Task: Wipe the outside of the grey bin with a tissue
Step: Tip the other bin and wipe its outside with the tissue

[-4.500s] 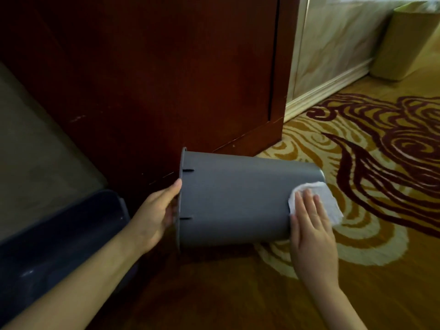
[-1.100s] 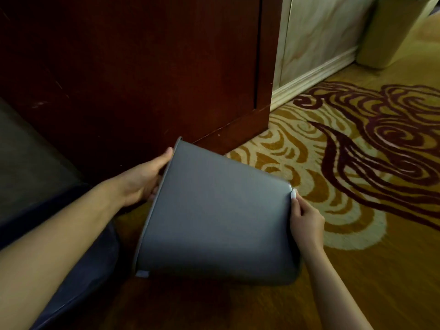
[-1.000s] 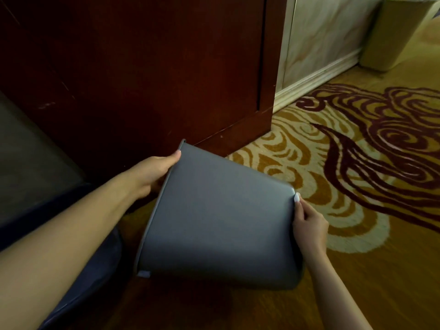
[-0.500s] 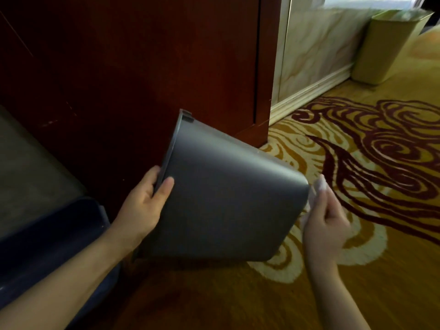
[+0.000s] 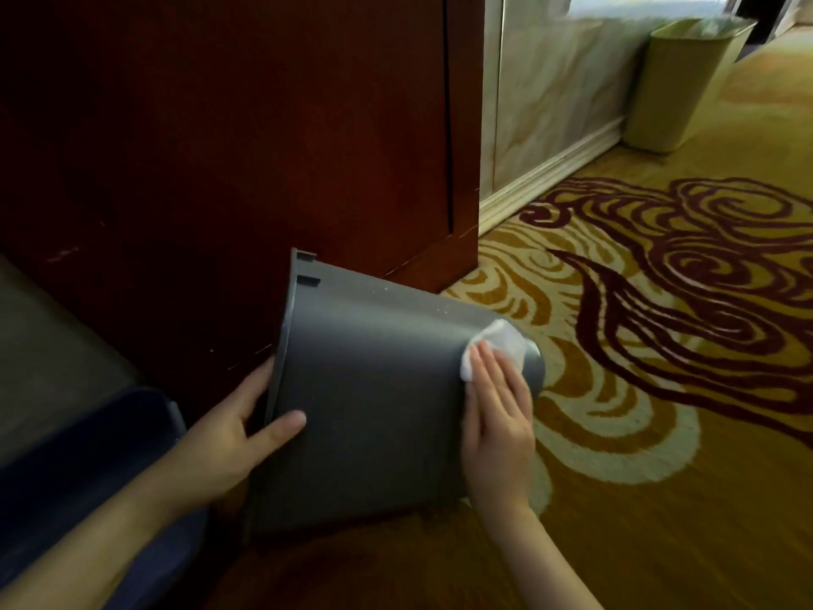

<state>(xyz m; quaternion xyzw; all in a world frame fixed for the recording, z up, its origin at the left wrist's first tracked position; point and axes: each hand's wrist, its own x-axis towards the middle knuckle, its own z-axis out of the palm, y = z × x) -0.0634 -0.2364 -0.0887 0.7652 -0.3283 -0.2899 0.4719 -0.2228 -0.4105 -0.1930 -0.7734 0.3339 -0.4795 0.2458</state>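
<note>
The grey bin (image 5: 374, 389) lies tipped on its side on the carpet, its open rim to the left and its base to the right. My left hand (image 5: 233, 433) grips the rim, thumb on the outer wall and fingers inside. My right hand (image 5: 497, 416) lies flat on the wall near the base and presses a white tissue (image 5: 497, 345) against it. The tissue sticks out beyond my fingertips at the bin's rounded bottom edge.
A dark red wooden cabinet (image 5: 264, 147) stands right behind the bin. A dark blue object (image 5: 88, 455) sits at the lower left. A yellow-green bin (image 5: 682, 81) stands by the marble wall at the far right. Patterned carpet (image 5: 660, 345) covers the floor.
The bin was turned and lifted, then came down again with a new side facing up. My right hand went from the base edge onto the wall, with the tissue flat under it.
</note>
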